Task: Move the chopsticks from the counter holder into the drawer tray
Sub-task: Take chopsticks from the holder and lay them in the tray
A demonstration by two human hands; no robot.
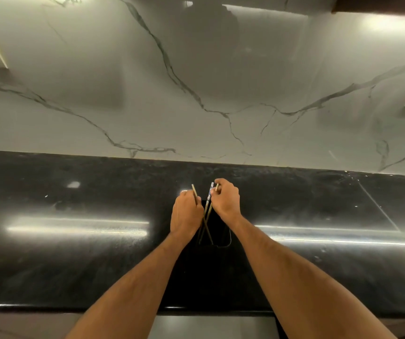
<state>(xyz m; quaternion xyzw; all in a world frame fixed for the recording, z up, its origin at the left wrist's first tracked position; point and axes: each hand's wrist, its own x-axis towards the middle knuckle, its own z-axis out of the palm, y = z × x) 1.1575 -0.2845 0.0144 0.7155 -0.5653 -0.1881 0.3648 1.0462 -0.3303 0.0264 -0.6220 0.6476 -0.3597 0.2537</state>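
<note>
Hands (186, 211) (225, 199) grip chopsticks (206, 206) over dark holder (217, 237).

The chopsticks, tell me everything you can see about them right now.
The chopsticks are thin, pale, wood-coloured sticks; one has a patterned light top. They stand tilted and crossing in a dark holder on the black counter, lower ends inside it. The left hand grips one that leans left, its tip poking above the knuckles. The right hand pinches the tops of the others. The exact number is hard to tell.
</note>
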